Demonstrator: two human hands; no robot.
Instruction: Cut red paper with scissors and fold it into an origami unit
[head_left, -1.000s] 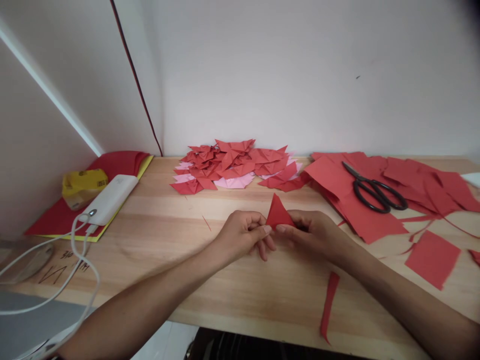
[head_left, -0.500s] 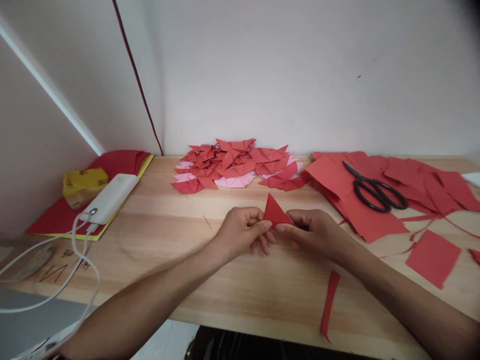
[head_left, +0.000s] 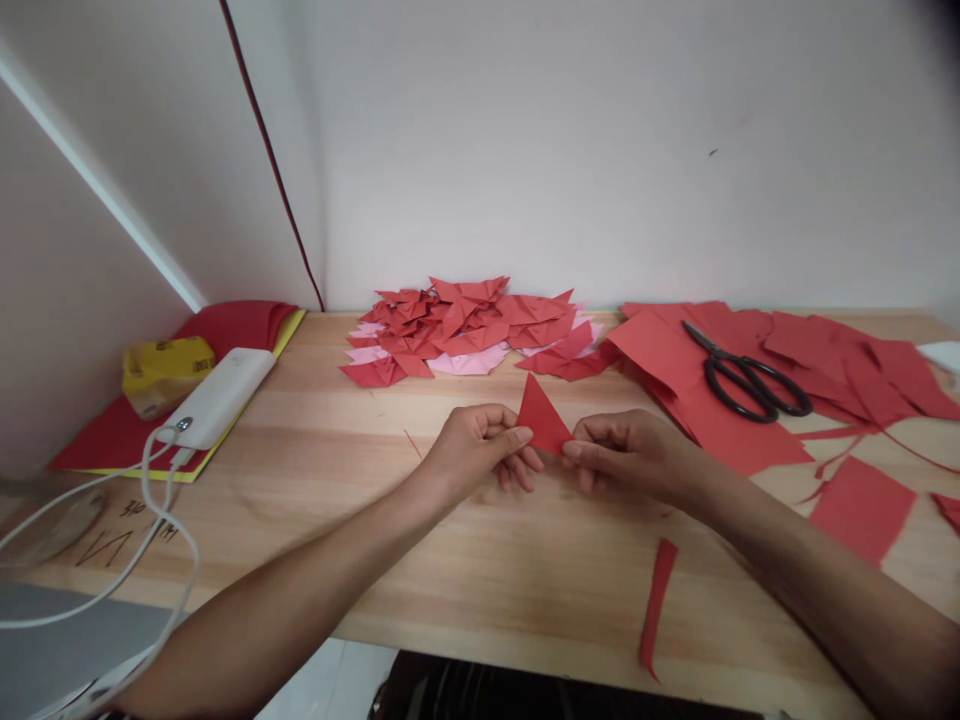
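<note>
Above the middle of the desk (head_left: 525, 580), in the head view, a red triangle (head_left: 541, 420) held up between both hands, one tip pointing upward. At its lower left, left hand (head_left: 480, 440) grasping it between thumb and fingers, the other fingers loosely curled beneath; at its lower right corner, right hand (head_left: 622, 448) with a similar pinch, grip closed on the paper. Farther back, along the wall, a heap of red and pink folded pieces (head_left: 465, 325). To the right, loose red sheets (head_left: 817, 345), with black-handled scissors (head_left: 721, 357) lying on top. Nearer, a red square (head_left: 866, 510) beside the right forearm, and a narrow red strip (head_left: 658, 600) toward the front edge. At far left, a white power bank (head_left: 229, 400) on red and yellow paper (head_left: 97, 435), marks on its dark display too small to read, white cables (head_left: 196, 570) at its near end. Just beside it, a yellow pack (head_left: 169, 365), dark print too blurred to read. Below, black handwriting (head_left: 135, 508): apparently "310", a large N-like zigzag underneath, more letters partly behind a cable.
</note>
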